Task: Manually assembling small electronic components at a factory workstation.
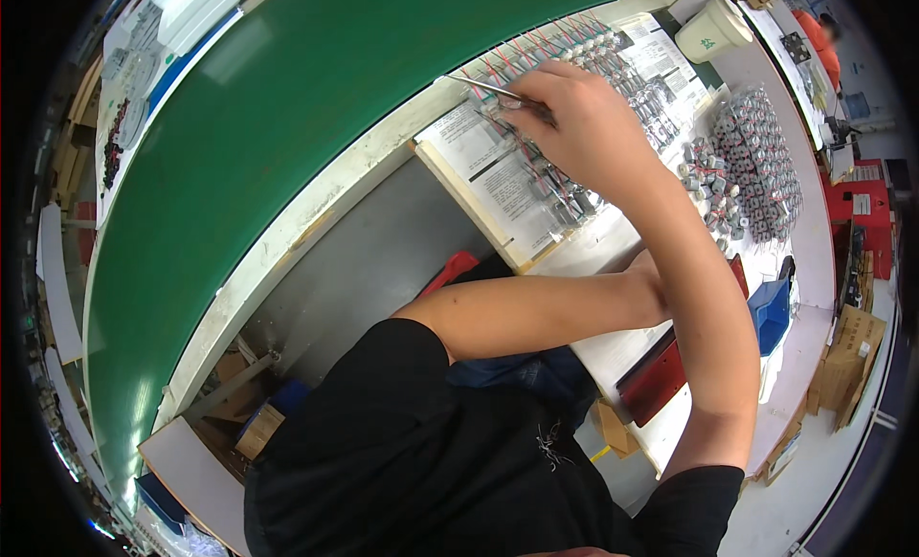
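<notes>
My right hand (579, 112) is closed around a slim metal tool that looks like tweezers (493, 88). Its pointed end reaches left, over the edge beside the green belt. Below and around that hand stand rows of small silvery cylindrical parts, apparently little motors (651, 102), with thin red wires (546, 45) sticking out at the far side. More of these parts lie near the fingers, on printed paper sheets (488, 169). My left arm (555, 313) stretches across to the right; its hand is hidden behind my right forearm, so its fingers do not show.
Beyond the bench runs a wide green conveyor belt (258, 136). To the right are loose motors (713, 189), a packed block of them (761, 160), a blue bin (769, 313) and a dark red box-like object (656, 380). A whitish tub (710, 33) stands at the back right.
</notes>
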